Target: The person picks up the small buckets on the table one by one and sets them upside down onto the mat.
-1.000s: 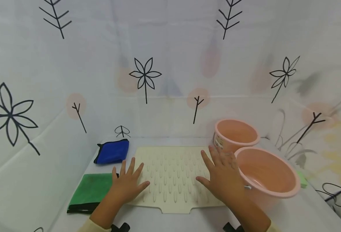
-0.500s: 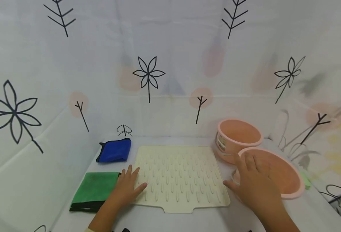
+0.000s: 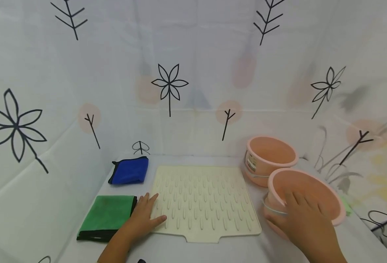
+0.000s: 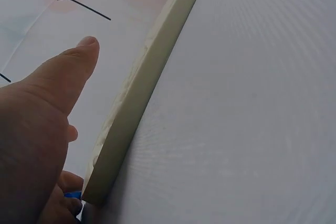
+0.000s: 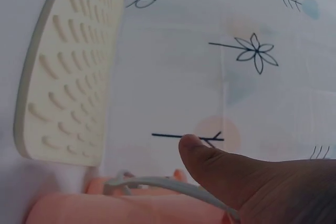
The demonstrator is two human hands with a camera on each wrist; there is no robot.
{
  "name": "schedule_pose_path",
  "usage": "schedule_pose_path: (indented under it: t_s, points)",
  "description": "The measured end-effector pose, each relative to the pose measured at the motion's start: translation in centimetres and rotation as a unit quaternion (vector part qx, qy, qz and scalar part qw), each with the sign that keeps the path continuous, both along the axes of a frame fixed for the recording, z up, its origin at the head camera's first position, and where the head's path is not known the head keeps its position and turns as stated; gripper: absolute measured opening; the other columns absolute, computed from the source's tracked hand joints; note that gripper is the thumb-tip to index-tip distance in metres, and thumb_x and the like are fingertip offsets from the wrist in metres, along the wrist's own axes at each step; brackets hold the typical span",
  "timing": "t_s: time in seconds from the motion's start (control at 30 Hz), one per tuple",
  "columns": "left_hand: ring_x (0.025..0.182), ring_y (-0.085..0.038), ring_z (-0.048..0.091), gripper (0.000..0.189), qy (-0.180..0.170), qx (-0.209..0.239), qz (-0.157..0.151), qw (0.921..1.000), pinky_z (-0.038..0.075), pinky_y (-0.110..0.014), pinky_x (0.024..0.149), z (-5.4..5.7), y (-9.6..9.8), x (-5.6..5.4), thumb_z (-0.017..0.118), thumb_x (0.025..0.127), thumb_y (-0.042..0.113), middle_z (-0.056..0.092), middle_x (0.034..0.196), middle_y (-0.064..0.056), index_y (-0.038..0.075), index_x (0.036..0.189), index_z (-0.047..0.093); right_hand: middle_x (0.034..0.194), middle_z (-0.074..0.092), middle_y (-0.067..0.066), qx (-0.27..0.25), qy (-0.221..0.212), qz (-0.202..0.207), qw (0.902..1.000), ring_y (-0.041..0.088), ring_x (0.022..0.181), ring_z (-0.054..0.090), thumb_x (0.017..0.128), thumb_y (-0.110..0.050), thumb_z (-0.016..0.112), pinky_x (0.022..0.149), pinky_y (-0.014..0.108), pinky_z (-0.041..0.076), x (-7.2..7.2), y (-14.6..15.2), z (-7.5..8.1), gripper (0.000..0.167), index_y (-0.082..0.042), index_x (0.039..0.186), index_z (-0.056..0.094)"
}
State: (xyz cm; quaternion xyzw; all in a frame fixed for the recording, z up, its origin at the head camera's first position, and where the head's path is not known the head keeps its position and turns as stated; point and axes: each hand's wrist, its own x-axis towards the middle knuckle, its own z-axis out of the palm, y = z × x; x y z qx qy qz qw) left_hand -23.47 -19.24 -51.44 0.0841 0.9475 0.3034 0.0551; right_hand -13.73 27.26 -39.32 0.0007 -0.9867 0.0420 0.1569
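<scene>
Head view: left grip [image 3: 141, 220], apart, at the board [image 3: 206, 201]; right grip [image 3: 306, 226], also apart, at the lower-right bucket [image 3: 306, 182]; I'd steady it with light pressure.

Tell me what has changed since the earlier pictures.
The right hand moved right, from over the right side of the board to the nearer bucket; whether it grips it is unclear. The left hand drew slightly back by the board's left edge. The board, nearer bucket, farther bucket, blue cloth and green cloth stayed put.
</scene>
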Motion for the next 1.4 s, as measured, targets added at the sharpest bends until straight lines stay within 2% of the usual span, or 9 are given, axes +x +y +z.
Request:
schedule_pose_path:
  t_s: [0.07,0.2,0.27,0.33,0.47,0.63,0.87,1.17,1.4]
  points:
    - [0.155,-0.058,0.012,0.106,-0.002,-0.006,-0.001,1.0,0.019,-0.078,0.117,0.0,0.0,0.0,0.077,0.085,0.065,0.02,0.168,-0.035,0.008,0.163,0.035,0.129,0.063,0.03,0.001,0.0,-0.005,1.0,0.05,0.12,0.056,0.08,-0.09,0.059,0.1,0.072,0.036,-0.1,0.2,-0.2,0.109,0.006,0.134,0.06]
    - [0.155,-0.059,0.015,0.115,-0.006,-0.024,-0.008,0.9997,0.02,-0.079,0.117,-0.2,-0.1,0.1,0.082,0.077,0.07,0.022,0.167,-0.035,0.009,0.163,0.035,0.08,0.062,0.014,-0.002,0.011,-0.009,0.9999,0.033,0.072,0.059,0.083,-0.081,0.066,0.067,0.054,0.048,-0.3,0.6,-0.7,0.082,-0.001,0.099,0.065]
    - [0.155,-0.059,0.014,0.12,-0.009,-0.033,-0.013,0.9993,0.02,-0.079,0.117,-0.4,-0.1,0.2,0.083,0.073,0.073,0.023,0.167,-0.034,0.011,0.163,0.035,0.066,0.051,0.004,-0.003,0.011,-0.015,0.9998,0.023,0.058,0.048,0.087,-0.077,0.066,0.052,0.042,0.04,-0.4,0.7,-1.0,0.07,-0.008,0.085,0.059]
    - [0.156,-0.057,0.013,0.125,-0.017,-0.041,-0.015,0.9989,0.019,-0.077,0.118,-0.7,-0.1,0.2,0.083,0.068,0.076,0.022,0.169,-0.031,0.012,0.164,0.034,0.06,0.042,0.0,-0.002,0.018,-0.016,0.9997,0.018,0.052,0.039,0.09,-0.071,0.068,0.047,0.035,0.031,-0.4,0.9,-1.3,0.061,-0.013,0.075,0.053]
    - [0.158,-0.054,0.011,0.135,-0.022,-0.053,-0.023,0.9981,0.016,-0.072,0.123,-0.9,-0.1,0.2,0.084,0.061,0.081,0.02,0.171,-0.027,0.009,0.164,0.034,0.056,0.038,-0.004,0.01,0.056,0.0,0.9984,0.014,0.049,0.035,0.089,-0.056,0.077,0.045,0.033,0.028,-0.2,1.3,-2.0,0.05,-0.017,0.073,0.05]
    - [0.158,-0.052,0.012,0.144,-0.02,-0.069,-0.031,0.9969,0.014,-0.066,0.126,-0.9,-0.1,0.0,0.086,0.058,0.08,0.02,0.171,-0.027,0.0,0.163,0.031,0.054,0.032,-0.006,0.03,0.112,0.019,0.9931,0.013,0.046,0.029,0.081,-0.049,0.085,0.044,0.032,0.023,-0.2,1.6,-2.7,0.051,-0.018,0.071,0.045]
    - [0.159,-0.051,0.012,0.153,-0.037,-0.063,-0.015,0.9972,0.016,-0.066,0.126,-0.3,0.1,-0.1,0.088,0.055,0.08,0.02,0.17,-0.029,-0.006,0.163,0.023,0.052,0.031,-0.004,0.037,0.119,-0.013,0.9922,0.015,0.045,0.029,0.077,-0.046,0.09,0.044,0.031,0.02,-0.1,2.1,-2.4,0.057,-0.018,0.066,0.04]
    - [0.159,-0.051,0.011,0.153,-0.038,-0.057,-0.01,0.9976,0.015,-0.065,0.127,-0.3,0.1,-0.1,0.091,0.055,0.077,0.019,0.17,-0.03,-0.007,0.163,0.023,0.055,0.031,-0.005,0.009,0.196,0.003,0.9805,0.011,0.048,0.025,0.08,-0.045,0.084,0.044,0.028,0.019,0.1,2.0,-2.4,0.055,-0.019,0.065,0.039]
    - [0.158,-0.052,0.012,0.153,-0.033,-0.064,-0.009,0.9974,0.017,-0.066,0.126,-0.6,-0.2,-0.4,0.09,0.055,0.078,0.02,0.17,-0.03,-0.007,0.163,0.023,0.056,0.032,-0.006,0.0,0.237,0.013,0.9713,0.009,0.049,0.025,0.086,-0.057,0.076,0.044,0.026,0.019,0.0,1.2,-2.3,0.057,-0.017,0.065,0.04]
